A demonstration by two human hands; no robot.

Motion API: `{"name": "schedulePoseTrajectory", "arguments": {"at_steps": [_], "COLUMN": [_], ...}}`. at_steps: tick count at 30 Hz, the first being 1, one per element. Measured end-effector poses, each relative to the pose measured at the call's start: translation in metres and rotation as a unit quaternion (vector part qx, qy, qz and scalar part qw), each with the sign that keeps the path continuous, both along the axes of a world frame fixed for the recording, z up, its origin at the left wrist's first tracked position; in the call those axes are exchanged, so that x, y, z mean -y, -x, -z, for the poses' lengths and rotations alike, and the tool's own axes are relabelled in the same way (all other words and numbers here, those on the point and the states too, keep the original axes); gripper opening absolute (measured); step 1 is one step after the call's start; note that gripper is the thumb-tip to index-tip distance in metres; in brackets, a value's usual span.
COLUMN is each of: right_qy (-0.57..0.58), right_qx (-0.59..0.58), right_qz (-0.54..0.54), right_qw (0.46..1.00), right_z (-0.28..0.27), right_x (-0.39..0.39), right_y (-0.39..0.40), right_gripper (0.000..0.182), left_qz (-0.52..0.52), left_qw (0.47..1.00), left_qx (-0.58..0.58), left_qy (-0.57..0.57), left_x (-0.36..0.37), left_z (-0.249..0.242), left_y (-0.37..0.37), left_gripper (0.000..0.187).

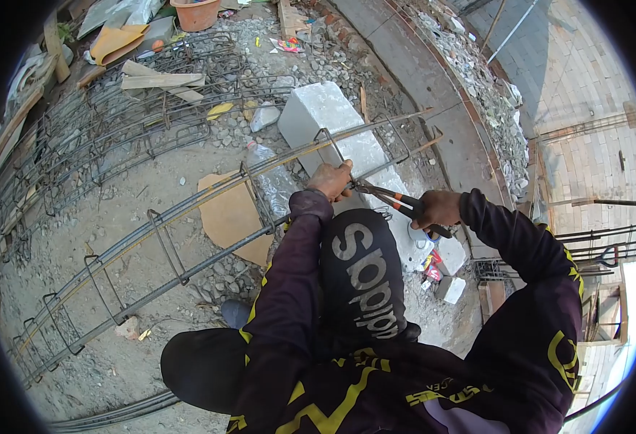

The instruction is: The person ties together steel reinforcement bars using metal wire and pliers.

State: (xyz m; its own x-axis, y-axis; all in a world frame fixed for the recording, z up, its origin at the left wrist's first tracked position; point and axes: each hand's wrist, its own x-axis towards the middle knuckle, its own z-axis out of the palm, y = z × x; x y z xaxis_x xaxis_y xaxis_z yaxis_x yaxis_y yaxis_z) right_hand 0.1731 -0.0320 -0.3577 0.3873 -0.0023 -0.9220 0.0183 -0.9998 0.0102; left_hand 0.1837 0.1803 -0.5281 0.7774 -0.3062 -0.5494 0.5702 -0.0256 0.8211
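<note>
While right hand wrapped round orange-handled pincers, left hand pinched rebar cage at jaws' 9 o'clock. Slip risked nipped bare fingers. Cage crossed concrete block, tail toward 8 o'clock; hard twist could have shifted it.

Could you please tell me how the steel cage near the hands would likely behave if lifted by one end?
The cage would probably feel heavy, being long and made of several metal bars. It may sag or sway somewhat, since the bars are slender for their length. It seems unlikely to roll, given its boxy hoops.
</note>
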Motion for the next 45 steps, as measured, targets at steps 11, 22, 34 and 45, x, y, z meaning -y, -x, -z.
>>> {"name": "schedulePoseTrajectory", "arguments": {"at_steps": [11, 22, 34, 45], "right_qy": [-0.265, -0.265, -0.295, -0.295], "right_qx": [0.144, 0.204, 0.227, 0.326], "right_qz": [0.292, 0.268, 0.241, 0.241], "right_qw": [0.907, 0.903, 0.896, 0.865], "right_z": [0.098, 0.120, 0.134, 0.169], "right_x": [0.035, 0.033, 0.033, 0.032], "right_y": [0.095, 0.111, 0.115, 0.122], "right_gripper": [0.028, 0.034, 0.036, 0.031], "left_qz": [0.025, 0.047, 0.033, 0.022], "left_qw": [0.995, 0.989, 0.996, 0.995], "left_qx": [0.057, 0.066, 0.017, -0.004], "left_qy": [-0.082, -0.126, -0.082, -0.092], "left_x": [0.007, 0.015, 0.018, 0.019], "left_z": [0.003, 0.008, 0.011, 0.009], "left_y": [-0.003, -0.004, -0.002, -0.002], "left_gripper": [0.059, 0.054, 0.061, 0.064]}}
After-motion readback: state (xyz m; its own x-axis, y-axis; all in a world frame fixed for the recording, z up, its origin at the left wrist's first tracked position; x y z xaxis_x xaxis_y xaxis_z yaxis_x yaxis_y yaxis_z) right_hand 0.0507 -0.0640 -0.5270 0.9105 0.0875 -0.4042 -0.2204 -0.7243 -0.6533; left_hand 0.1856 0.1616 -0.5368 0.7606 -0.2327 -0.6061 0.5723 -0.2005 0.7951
